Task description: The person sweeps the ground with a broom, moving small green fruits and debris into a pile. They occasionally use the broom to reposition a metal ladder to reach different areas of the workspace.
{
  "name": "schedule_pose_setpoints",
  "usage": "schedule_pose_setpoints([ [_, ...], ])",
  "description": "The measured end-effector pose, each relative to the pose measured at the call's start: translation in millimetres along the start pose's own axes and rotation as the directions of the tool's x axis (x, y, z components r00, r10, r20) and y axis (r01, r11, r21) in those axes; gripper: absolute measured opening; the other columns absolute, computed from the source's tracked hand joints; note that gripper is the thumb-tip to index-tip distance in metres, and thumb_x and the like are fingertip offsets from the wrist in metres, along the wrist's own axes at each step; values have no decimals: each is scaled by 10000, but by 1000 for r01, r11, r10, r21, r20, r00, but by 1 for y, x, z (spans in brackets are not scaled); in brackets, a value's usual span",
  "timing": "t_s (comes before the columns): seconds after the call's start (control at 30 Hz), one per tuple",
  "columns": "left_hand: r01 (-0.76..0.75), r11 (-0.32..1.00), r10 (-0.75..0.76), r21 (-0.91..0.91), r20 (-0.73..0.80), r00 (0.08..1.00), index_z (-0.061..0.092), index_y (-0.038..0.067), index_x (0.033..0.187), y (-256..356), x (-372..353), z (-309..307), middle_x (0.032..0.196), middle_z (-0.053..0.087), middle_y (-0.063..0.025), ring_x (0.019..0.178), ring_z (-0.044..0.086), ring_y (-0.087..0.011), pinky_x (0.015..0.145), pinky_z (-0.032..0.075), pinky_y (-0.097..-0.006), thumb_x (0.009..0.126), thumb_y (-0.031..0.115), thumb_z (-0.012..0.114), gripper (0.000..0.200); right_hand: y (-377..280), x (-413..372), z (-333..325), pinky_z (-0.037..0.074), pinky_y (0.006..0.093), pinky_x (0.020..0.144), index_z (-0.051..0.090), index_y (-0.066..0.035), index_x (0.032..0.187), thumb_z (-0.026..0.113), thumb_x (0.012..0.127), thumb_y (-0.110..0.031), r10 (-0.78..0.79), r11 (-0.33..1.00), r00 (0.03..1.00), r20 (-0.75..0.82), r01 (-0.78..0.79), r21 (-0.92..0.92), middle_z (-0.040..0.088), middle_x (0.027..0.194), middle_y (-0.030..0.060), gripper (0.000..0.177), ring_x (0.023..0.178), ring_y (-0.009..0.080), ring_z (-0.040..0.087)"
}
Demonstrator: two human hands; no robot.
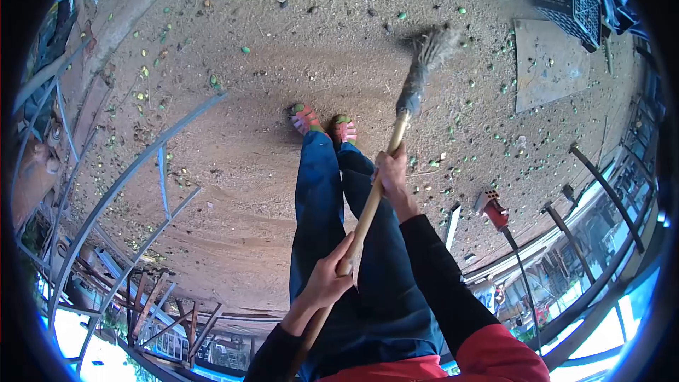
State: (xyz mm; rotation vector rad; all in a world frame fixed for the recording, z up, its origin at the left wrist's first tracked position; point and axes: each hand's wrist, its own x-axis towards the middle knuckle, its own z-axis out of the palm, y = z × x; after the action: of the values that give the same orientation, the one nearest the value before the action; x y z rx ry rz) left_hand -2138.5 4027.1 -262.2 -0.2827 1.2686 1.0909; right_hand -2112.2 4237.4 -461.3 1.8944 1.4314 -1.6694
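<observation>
A broom's long wooden handle slants across my legs, from low by my waist up to the right. My right hand is wrapped around it at mid-length, in front of my thighs. Lower down, my left hand is closed around the same handle. The frayed grey bristles touch the dirt ground beyond my feet and to the right, with faint dust around them. Small green fruits lie scattered near the bristles. My sandalled feet stand together on brown soil.
A dark plastic crate and a flat board lie at upper right. A red tool head on a long dark pole is at right. A curved metal frame arches over the left. Wooden pieces are stacked at lower left.
</observation>
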Motion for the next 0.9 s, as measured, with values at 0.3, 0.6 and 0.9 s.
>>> schedule_pose_setpoints([
  [0.3, 96, 931, -347, -353, -768, 538, 359, 66, 1532, 35, -209, -15, 708, 514, -6, 554, 477, -81, 506, 377, -213, 650, -125, 479, 910, -12, -219, 236, 537, 422, 628, 79, 35, 1531, 513, 859, -110, -19, 931, 752, 659, 253, -262, 628, 870, 249, 813, 657, 338, 645],
  [0.6, -30, 990, 62, 139, -236, 970, 325, 100, 1551, 45, -171, -21, 708, 540, -38, 563, 491, -130, 517, 405, -259, 773, -50, 545, 822, -106, -168, 76, 473, 305, 358, 275, -78, 1443, 511, 777, 22, -71, 997, 968, 241, 58, 59, 493, 738, 32, 714, 429, 149, 506],
  [0.9, -202, 967, 186, 158, 111, 976, 292, 77, 1548, 130, 120, 16, 716, 586, -149, 595, 598, -266, 602, 504, -356, 707, -50, 536, 885, -155, 104, -58, 431, 307, 364, 377, -104, 1055, 498, 859, -39, -80, 994, 996, -32, 83, 75, 482, 674, 34, 239, 457, 154, 474],
])
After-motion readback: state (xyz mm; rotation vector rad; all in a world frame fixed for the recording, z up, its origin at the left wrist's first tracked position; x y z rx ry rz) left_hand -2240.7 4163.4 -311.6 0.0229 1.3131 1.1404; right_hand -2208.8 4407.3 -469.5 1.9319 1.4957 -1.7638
